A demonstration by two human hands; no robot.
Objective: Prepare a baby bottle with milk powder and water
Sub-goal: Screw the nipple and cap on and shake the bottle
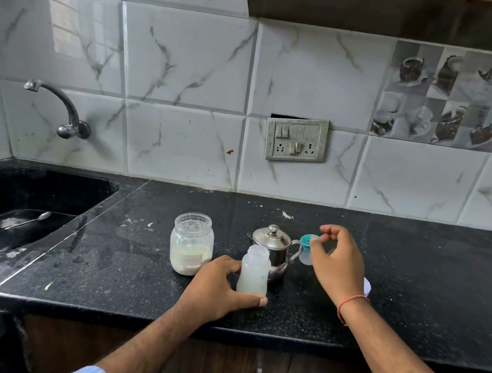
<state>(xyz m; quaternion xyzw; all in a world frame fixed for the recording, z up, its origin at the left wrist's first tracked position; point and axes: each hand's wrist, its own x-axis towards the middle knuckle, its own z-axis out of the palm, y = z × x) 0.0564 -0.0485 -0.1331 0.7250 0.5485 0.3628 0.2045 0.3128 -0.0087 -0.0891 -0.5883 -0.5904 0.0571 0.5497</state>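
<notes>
The bottle (254,271) stands upright on the black counter (411,282), near the front edge, with its mouth open and a cloudy white liquid inside up to about the shoulder. So I judge that powder and water are already in, and the step in hand is closing it. The left hand (218,287) curls around the bottle's lower part, thumb in front, and steadies it. The right hand (337,261) is raised to the right of it and pinches between fingertips the teal cap (305,243), which has a clear cover below it. Next, the cap should come over the open mouth, sit flat and be screwed tight while the left hand keeps the bottle from turning. Just behind the bottle is a steel kettle (272,244) with its lid on. To the left stands an open glass jar (191,243), partly filled with white powder. Far left, a spoon (31,220) lies in the sink (54,189).
</notes>
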